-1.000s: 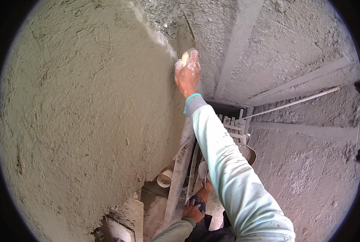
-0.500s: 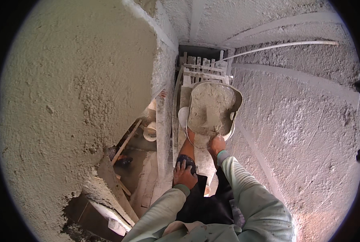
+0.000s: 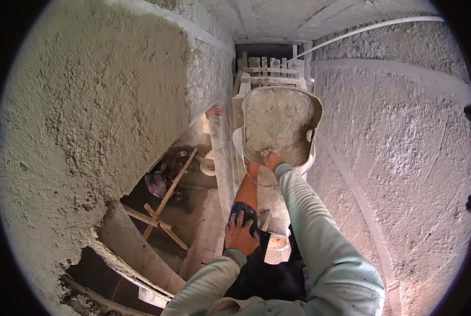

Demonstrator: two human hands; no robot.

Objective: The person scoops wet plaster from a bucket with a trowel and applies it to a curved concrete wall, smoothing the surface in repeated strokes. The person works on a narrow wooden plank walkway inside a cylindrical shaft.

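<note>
A dented metal pan (image 3: pixel 310 118) full of wet grey mortar (image 3: pixel 275 121) rests ahead of me on a scaffold plank. My right hand (image 3: pixel 273 159) reaches into its near edge, fingers dug into the mortar. My left hand (image 3: pixel 240 234) rests flat on my knee, gripping the dark trouser cloth. Both arms wear pale green sleeves smeared with cement.
A freshly plastered rough wall (image 3: pixel 88 121) rises close on my left, another plastered wall (image 3: pixel 404 158) on my right. A wooden scaffold frame (image 3: pixel 269 68) stands beyond the pan. Far below lie crossed wooden sticks (image 3: pixel 164 203), a person crouching (image 3: pixel 161 179), and a round bucket (image 3: pixel 208 167).
My right hand left the wall high up, came down and went into the mortar pan. My view tilted downward. The left hand stayed on my knee.
</note>
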